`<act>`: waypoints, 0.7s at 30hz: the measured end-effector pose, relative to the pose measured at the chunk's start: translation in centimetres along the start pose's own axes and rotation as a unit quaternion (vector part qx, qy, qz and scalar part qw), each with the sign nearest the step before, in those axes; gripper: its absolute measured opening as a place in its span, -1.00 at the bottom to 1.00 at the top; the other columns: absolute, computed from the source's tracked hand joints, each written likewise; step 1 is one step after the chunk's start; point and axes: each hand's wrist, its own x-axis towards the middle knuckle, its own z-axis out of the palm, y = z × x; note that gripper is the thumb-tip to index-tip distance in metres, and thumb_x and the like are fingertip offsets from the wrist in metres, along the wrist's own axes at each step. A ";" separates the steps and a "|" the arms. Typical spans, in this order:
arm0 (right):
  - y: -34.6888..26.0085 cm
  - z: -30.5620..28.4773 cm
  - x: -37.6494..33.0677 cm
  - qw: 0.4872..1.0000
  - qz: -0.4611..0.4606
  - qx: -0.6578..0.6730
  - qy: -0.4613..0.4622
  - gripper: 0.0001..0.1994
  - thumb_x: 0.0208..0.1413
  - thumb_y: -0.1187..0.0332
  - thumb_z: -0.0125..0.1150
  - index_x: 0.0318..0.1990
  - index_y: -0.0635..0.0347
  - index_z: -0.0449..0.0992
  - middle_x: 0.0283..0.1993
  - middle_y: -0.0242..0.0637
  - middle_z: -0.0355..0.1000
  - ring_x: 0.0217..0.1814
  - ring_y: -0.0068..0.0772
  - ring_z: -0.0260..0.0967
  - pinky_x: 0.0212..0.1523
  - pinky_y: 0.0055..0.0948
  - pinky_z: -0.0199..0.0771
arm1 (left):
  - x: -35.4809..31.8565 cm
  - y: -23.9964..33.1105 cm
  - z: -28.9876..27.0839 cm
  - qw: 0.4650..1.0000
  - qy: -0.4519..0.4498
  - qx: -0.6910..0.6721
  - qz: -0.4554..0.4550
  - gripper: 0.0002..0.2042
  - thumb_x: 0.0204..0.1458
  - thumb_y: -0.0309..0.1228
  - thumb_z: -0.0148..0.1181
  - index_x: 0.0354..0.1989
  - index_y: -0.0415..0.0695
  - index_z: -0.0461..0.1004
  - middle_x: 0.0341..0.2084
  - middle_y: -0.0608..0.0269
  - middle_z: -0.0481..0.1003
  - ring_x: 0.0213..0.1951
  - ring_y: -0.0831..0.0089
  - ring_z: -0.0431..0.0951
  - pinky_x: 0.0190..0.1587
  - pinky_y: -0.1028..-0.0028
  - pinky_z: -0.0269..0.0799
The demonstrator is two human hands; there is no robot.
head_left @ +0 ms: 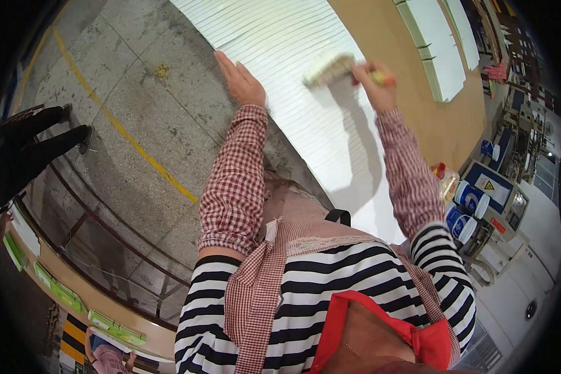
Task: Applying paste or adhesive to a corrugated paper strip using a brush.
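A wide white panel [305, 75] made of many thin strips lies across a brown work surface [430, 118]. My left hand [243, 81] rests flat on the panel's left edge, fingers apart. My right hand [377, 84] grips the handle of a broad brush [329, 67] whose pale bristles lie on the panel's upper part. Both forearms wear red-checked sleeve covers over a striped top.
Left of the panel is a grey concrete floor with a yellow line [124, 131]. Another person's dark legs [37, 140] stand at far left. White boards [442, 50] lie at upper right. Blue-and-white canisters [467, 209] stand at the right.
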 end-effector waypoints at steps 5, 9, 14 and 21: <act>3.6 -8.3 -15.4 0.994 0.093 -0.019 0.052 -0.84 0.03 0.45 0.26 -0.52 0.22 0.42 -0.55 -0.36 0.42 -0.51 -0.61 0.40 -0.49 -0.59 0.40 | 0.3 -0.2 -0.5 1.000 0.006 0.017 0.015 -0.48 0.31 -0.30 -0.42 0.37 -0.32 -0.22 0.37 -0.15 -0.19 0.39 0.03 -0.12 0.39 0.26 -0.09; 2.5 -10.9 -17.2 0.988 0.152 -0.032 0.021 -0.87 0.05 0.45 0.23 -0.47 0.24 0.43 -0.51 -0.35 0.42 -0.50 -0.56 0.40 -0.48 -0.56 0.43 | 0.2 -0.2 -0.3 1.000 -0.009 -0.010 0.010 -0.46 0.32 -0.24 -0.43 0.37 -0.33 -0.22 0.37 -0.15 -0.20 0.40 0.05 -0.18 0.40 0.28 -0.16; -2.2 -5.6 -5.4 0.996 -0.011 0.075 0.043 -0.87 0.07 0.40 0.27 -0.41 0.25 0.48 -0.44 -0.33 0.46 -0.45 -0.58 0.41 -0.43 -0.56 0.43 | 0.7 0.8 -0.1 0.998 0.043 0.011 -0.033 -0.44 0.32 -0.23 -0.41 0.38 -0.30 -0.27 0.38 -0.13 -0.25 0.40 0.06 -0.22 0.41 0.26 -0.22; 0.4 -4.3 -3.3 0.999 0.029 -0.029 -0.016 -0.88 0.06 0.41 0.28 -0.41 0.26 0.50 -0.49 -0.33 0.48 -0.44 -0.56 0.43 -0.37 -0.56 0.46 | 2.4 1.1 -1.1 0.999 -0.005 0.039 -0.006 -0.43 0.32 -0.22 -0.43 0.38 -0.27 -0.32 0.37 -0.15 -0.17 0.39 0.04 -0.14 0.39 0.24 -0.13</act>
